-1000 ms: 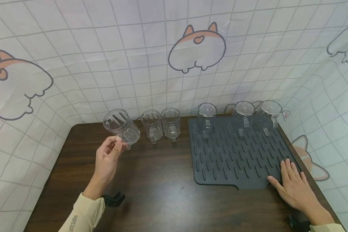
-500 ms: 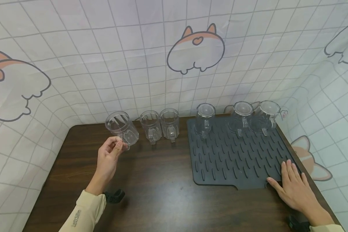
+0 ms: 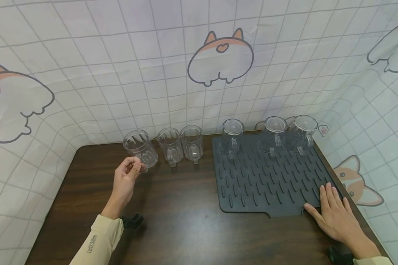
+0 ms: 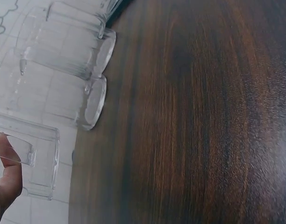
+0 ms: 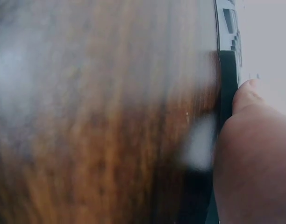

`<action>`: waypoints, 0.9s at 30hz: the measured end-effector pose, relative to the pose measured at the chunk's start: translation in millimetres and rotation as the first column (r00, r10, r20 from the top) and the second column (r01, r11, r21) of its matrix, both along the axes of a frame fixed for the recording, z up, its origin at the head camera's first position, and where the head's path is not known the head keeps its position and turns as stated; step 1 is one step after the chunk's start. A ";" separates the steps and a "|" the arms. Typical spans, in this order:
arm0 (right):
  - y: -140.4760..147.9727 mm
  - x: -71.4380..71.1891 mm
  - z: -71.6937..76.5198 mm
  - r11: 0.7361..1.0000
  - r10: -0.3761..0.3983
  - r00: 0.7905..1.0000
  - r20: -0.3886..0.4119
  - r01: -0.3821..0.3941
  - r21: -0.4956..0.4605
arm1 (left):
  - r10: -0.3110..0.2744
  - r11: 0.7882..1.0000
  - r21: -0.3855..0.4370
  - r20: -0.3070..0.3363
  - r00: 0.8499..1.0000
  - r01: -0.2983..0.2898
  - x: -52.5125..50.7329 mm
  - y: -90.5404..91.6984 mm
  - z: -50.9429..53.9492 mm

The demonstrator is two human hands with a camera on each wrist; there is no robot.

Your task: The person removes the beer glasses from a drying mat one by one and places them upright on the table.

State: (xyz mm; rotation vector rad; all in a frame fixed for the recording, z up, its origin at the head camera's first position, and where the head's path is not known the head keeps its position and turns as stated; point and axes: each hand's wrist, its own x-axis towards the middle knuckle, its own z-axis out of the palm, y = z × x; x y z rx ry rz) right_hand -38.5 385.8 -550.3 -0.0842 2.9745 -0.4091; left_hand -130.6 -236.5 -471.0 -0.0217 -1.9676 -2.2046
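At the table's back left, my left hand (image 3: pixel 126 180) pinches the handle of a clear glass mug (image 3: pixel 142 149), whose mouth tilts up and to the left. The left wrist view shows the thumb and the mug's handle (image 4: pixel 28 151) close up. My right hand (image 3: pixel 338 217) lies flat, fingers straight, on the near right corner of the dark ribbed mat (image 3: pixel 258 184). In the right wrist view, part of that hand (image 5: pixel 260 154) shows beside the mat's edge (image 5: pixel 228 84).
Two clear mugs (image 3: pixel 171 147) (image 3: pixel 192 144) stand close together right of the held one, handles toward me. Three mugs (image 3: pixel 232 138) (image 3: pixel 273 135) (image 3: pixel 300 134) stand upside down along the mat's back edge. A patterned cloth wall (image 3: pixel 152 73) rises behind the brown table (image 3: pixel 172 221).
The held mug has come down slightly and a little to the right, nearer the two standing mugs, its tilt reduced. My right hand remains on the mat.
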 end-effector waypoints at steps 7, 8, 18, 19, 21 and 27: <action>-0.7 0.6 -0.9 1.000 -0.009 1.000 0.005 0.009 -0.006 | 0.004 1.000 -0.011 0.013 1.000 -0.004 -7.0 4.0 -4.3; -0.9 0.6 -1.2 1.000 -0.011 1.000 0.007 0.011 -0.006 | 0.004 1.000 -0.015 0.017 1.000 -0.003 -7.9 4.5 -4.6; 0.5 -0.4 -2.6 1.000 -0.021 1.000 0.009 0.021 -0.003 | 0.020 0.999 -0.027 0.059 0.998 -0.018 -15.2 6.3 -6.7; 0.4 -0.6 -2.5 1.000 -0.022 1.000 0.009 0.022 -0.002 | 0.022 0.999 -0.029 0.062 0.998 -0.020 -15.6 6.1 -7.0; 0.3 -0.7 -2.2 1.000 -0.023 1.000 0.010 0.023 -0.002 | 0.026 0.999 -0.029 0.069 0.997 -0.024 -16.8 6.0 -8.0; -0.3 -0.5 -2.5 1.000 -0.024 1.000 0.009 0.024 -0.003 | 0.031 0.999 -0.032 0.074 0.997 -0.029 -20.0 7.1 -12.0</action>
